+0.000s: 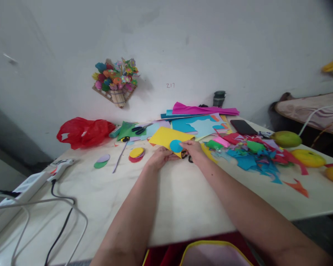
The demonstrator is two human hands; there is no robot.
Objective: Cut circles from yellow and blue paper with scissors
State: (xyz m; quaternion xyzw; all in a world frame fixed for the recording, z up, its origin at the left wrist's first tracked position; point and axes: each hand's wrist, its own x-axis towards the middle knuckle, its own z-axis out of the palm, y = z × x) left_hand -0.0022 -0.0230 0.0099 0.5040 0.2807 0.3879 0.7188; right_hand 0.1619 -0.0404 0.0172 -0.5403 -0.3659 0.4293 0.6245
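A yellow paper sheet (166, 136) is held just above the table in front of me. My left hand (161, 157) is closed on its lower left edge. A blue paper circle (176, 146) lies against the sheet's near corner, and my right hand (194, 149) pinches its right edge. The circle covers part of the yellow paper. Under my right hand the black handles of a pair of scissors (190, 159) show; their blades are hidden. To the left sits a small stack of paper circles (136, 153), yellow on top and red below.
Purple and green paper circles (102, 159) lie farther left near a power strip (27, 190) with cables. A red plastic bag (84, 133) and black-handled scissors (140, 129) are behind. On the right are paper scraps (252, 162), a phone (243, 127) and several mangoes (307, 157).
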